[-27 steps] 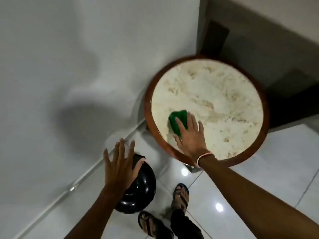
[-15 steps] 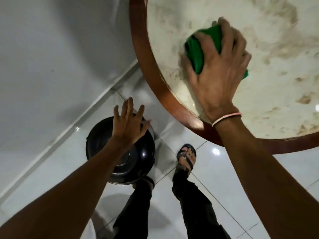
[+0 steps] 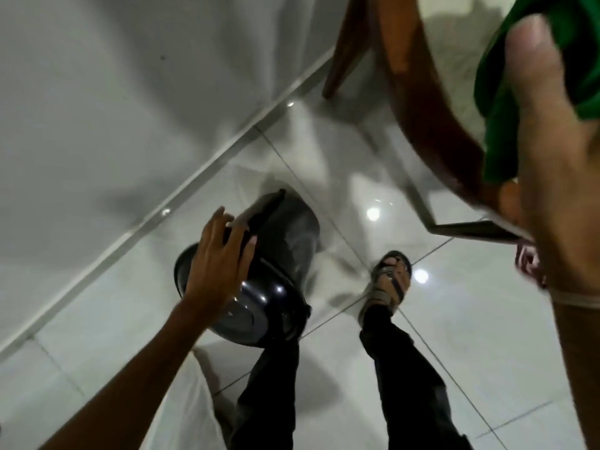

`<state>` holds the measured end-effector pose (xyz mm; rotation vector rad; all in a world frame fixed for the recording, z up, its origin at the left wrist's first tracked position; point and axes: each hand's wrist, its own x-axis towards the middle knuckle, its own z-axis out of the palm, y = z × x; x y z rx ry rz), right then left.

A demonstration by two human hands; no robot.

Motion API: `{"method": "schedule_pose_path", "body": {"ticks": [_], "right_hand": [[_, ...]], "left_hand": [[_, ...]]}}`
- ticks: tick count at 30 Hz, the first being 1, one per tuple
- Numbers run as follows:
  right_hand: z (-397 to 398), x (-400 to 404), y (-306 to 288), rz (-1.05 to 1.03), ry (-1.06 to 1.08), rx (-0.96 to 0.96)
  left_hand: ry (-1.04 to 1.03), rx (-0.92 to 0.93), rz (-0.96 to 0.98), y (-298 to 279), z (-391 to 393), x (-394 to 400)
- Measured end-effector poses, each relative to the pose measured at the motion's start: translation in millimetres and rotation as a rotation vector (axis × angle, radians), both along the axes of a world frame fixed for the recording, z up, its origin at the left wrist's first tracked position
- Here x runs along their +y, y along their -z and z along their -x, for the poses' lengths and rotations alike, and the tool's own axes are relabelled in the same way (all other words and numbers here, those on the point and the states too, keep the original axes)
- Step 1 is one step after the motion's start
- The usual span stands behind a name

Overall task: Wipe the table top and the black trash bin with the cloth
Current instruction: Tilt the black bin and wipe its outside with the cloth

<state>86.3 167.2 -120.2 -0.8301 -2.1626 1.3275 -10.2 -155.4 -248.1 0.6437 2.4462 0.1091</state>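
Note:
My right hand point(image 3: 552, 164) fills the right edge, very close to the camera and blurred, with the green cloth point(image 3: 500, 102) bunched under its fingers. Hand and cloth sit at the near rim of the round table point(image 3: 418, 102), whose brown wooden edge and pale stone top show at the upper right. On the floor below stands the black trash bin point(image 3: 285, 254), glossy, with its domed lid point(image 3: 256, 306) facing me. My left hand point(image 3: 217, 261) lies on the bin's upper left side, fingers spread.
A white wall point(image 3: 113, 92) meets the glossy white tiled floor point(image 3: 470, 336) along a skirting line behind the bin. A wooden table leg point(image 3: 344, 56) stands at the top. My legs in black trousers and a sandalled foot point(image 3: 388, 284) stand beside the bin.
The view dropped lower and closer to the floor. My right hand with the cloth slid to the table's near rim. My left hand stays at the bin, now lying on its side.

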Motion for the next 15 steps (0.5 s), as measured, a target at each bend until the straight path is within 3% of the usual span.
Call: {"method": "schedule_pose_path", "body": {"ticks": [3,6,9,12,14,15], "right_hand": [[1.0,-68.2,21.2,0.092,-0.064,0.105],[14.8,-166.3,85.6,0.249,-0.25,-0.118],[18.8,-242.7,149.4,0.412,-0.555,-0.303],[17.5,-291.8,205.6,0.124,-0.8,-0.25],[25.5,-292.7,244.3,-0.058,-0.776,-0.2],[33.3,-285.4,266.8,-0.088,-0.663,-0.21]], "left_hand": [[-0.024,0.138,-0.055,-4.0,-25.9,-66.5],[0.055,0.291,-0.051,6.8,-38.2,-113.5],[0.059,0.403,-0.173,23.7,-45.0,-139.3],[-0.044,0.429,-0.336,51.5,-40.2,-157.4],[-0.068,0.451,-0.426,63.2,-36.9,-166.6],[-0.075,0.455,-0.457,66.9,-35.1,-168.9]]}}
